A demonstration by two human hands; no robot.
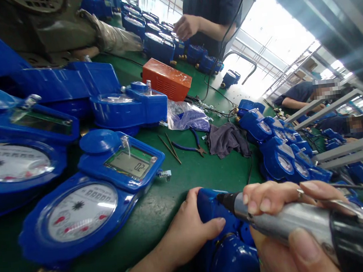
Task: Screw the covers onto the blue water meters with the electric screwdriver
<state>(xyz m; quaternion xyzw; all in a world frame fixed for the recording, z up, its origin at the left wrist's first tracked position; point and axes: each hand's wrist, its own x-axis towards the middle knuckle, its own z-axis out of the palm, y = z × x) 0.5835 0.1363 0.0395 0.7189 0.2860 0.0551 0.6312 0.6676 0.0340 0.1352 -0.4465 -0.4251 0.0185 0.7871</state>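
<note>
In the head view, my right hand (pixel 294 223) is wrapped round an electric screwdriver (pixel 291 222) with a silver body and a black rear end. Its black tip points left and meets a blue water meter (pixel 231 252) at the bottom middle. My left hand (pixel 191 226) grips that meter's upper left side, thumb lying across the blue casing. The meter's dial is not visible. Left of my hands lies another blue water meter (pixel 109 184), face up, with a round dial and a small digital display.
More blue meters (pixel 129 107) crowd the left and back, others (pixel 276 147) the right. Pliers (pixel 190 146), a grey cloth (pixel 227 140), thin rods (pixel 171 148), a plastic bag (pixel 187 116) and an orange box (pixel 166 79) lie on the green table. A co-worker's hand (pixel 187 26) is at the back.
</note>
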